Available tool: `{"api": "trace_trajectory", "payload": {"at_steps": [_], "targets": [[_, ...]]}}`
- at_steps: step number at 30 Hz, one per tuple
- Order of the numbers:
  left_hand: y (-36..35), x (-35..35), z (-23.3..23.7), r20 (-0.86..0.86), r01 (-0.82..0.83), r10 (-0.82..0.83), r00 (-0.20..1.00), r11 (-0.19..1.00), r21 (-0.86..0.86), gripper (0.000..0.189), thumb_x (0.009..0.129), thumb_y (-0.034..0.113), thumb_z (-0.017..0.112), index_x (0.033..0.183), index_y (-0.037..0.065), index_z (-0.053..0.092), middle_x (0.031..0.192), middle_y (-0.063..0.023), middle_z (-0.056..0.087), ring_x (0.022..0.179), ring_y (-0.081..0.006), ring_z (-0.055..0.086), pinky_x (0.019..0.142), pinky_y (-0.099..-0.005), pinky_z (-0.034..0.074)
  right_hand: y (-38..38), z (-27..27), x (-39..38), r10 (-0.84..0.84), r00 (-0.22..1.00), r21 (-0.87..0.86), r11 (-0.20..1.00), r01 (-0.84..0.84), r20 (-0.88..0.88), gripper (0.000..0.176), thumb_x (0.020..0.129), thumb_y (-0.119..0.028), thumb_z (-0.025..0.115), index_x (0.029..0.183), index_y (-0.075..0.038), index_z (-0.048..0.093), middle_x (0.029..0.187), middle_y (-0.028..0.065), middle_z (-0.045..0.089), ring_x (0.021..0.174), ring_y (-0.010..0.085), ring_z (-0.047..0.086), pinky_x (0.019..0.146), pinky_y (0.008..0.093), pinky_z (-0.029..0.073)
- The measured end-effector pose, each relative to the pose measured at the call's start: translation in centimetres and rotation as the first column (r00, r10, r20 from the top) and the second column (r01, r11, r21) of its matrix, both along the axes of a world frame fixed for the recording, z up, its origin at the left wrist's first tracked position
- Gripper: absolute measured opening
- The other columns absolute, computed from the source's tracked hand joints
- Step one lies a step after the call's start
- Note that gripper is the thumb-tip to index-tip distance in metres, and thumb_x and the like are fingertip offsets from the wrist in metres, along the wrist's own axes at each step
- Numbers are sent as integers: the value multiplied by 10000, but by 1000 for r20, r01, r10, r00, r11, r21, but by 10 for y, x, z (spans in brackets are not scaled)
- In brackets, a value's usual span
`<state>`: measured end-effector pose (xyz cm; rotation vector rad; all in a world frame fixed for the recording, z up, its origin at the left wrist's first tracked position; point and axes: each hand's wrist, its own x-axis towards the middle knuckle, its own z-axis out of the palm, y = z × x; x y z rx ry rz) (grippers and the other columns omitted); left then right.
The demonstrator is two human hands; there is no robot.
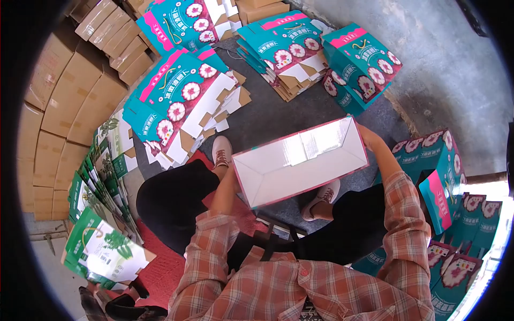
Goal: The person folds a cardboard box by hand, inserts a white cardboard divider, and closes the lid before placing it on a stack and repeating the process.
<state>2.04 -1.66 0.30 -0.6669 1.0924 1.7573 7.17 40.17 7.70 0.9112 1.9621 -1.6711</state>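
Observation:
An open cardboard gift box [300, 160] is held between my two hands, its white inside facing me and its thin pink edge showing. Folded flaps meet across its bottom. My left hand [231, 172] grips the left end, with most of its fingers hidden behind the wall. At the right end, my right hand [368, 138] is closed on the upper corner, its fingertips out of sight. Beyond the box lies a stack of flat teal and pink cartons [176, 96], printed with white round slices.
More flat teal cartons [286, 45] lie at the back. Formed teal boxes stand at back right [364, 64] and right [428, 160]. Brown cartons [69, 101] are piled along the left. Green-and-white cartons [110, 249] lie at lower left, near part of another person.

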Motion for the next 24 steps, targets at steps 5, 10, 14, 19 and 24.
{"api": "trace_trajectory", "payload": {"at_steps": [5, 10, 14, 19, 24], "targets": [[-5, 11, 32, -159, -42, 34, 987, 998, -43, 464, 828, 381, 478, 1126, 48, 604, 1075, -111, 647, 949, -274, 626, 874, -415, 484, 10, 27, -4, 47, 983, -356, 928, -108, -176, 768, 858, -720, 395, 1162, -50, 614, 1084, 86, 661, 904, 177, 646, 799, 290, 511], [1, 4, 46, -735, -50, 214, 644, 970, 239, 629, 865, 399, 515, 1372, 53, 377, 1335, -113, 456, 1243, -238, 410, 1052, -366, 302, 7, 74, 15, -28, 975, 30, 999, 35, -221, 878, 846, -769, 308, 1164, -3, 596, 1154, 147, 619, 1054, 225, 594, 914, 375, 456], [11, 15, 61, -602, -385, 455, 656, 888, 252, 618, 954, 533, 402, 1360, 67, 393, 1318, -76, 482, 1211, -238, 445, 1036, -367, 325, 8, 48, 22, -37, 977, -9, 999, 35, -212, 908, 845, -771, 281, 1310, -20, 488, 1269, 189, 542, 1171, 307, 518, 962, 446, 420], [-2, 27, 18, -600, -269, 261, 757, 960, 78, 565, 972, 472, 420, 1397, 108, 346, 1364, -59, 434, 1211, -239, 475, 1009, -381, 406, 9, 22, 42, -15, 984, -270, 962, -33, -175, 838, 870, -721, 344, 1349, -43, 460, 1347, 195, 485, 1237, 303, 469, 996, 433, 403], [0, 24, 16, -437, -241, 275, 856, 961, 132, 569, 959, 442, 475, 1393, 96, 350, 1292, -91, 489, 1165, -237, 512, 980, -385, 433, 6, -8, 28, -4, 998, -409, 912, -22, -63, 797, 875, -697, 378, 1351, -64, 465, 1383, 158, 463, 1232, 268, 477, 1010, 413, 390]]}}
